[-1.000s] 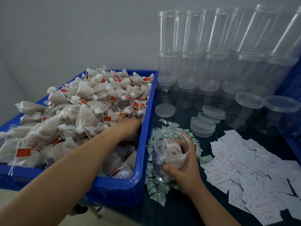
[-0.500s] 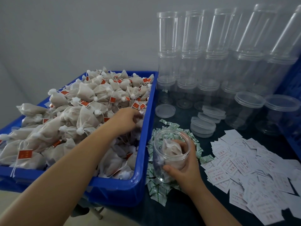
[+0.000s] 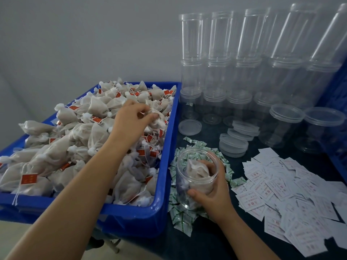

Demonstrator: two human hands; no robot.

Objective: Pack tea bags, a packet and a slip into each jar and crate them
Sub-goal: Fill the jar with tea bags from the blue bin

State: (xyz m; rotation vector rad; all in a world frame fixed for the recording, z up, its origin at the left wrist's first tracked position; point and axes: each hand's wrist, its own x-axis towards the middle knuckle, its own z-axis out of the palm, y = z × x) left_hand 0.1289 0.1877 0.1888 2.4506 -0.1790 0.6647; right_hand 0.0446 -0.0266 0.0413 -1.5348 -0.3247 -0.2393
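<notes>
Tea bags (image 3: 78,139) heap in the blue crate (image 3: 165,166); the left hand (image 3: 131,121) pinches one at its top right. The right hand (image 3: 212,194) wraps the open jar (image 3: 195,177), which stands on green packets (image 3: 180,218) beside the crate. Best lift the bag clear of tangled strings, then drop it straight into the jar's mouth while the grip steadies it.

jar mouth (image 3: 197,156) open, stacked jars (image 3: 234,72) behind
</notes>
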